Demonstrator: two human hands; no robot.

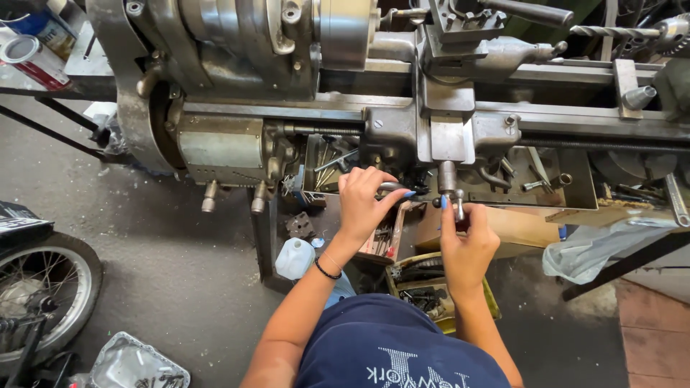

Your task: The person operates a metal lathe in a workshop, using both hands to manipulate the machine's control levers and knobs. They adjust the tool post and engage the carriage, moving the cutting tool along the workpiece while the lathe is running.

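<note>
Hands (2) (413, 215) on 2 lathe handles (424, 190)

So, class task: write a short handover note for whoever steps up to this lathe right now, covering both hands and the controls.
Left hand: closed on the handwheel at the carriage front.
Right hand: fingers pinching the small crank handle under the apron.
Lathe carriage sits mid-bed; a drill bit sits at the tailstock end, upper right.
Tray below holds loose tools.
Done: both hands on controls.
Left: no workpiece is visible, so cutting progress cannot be judged.
</note>
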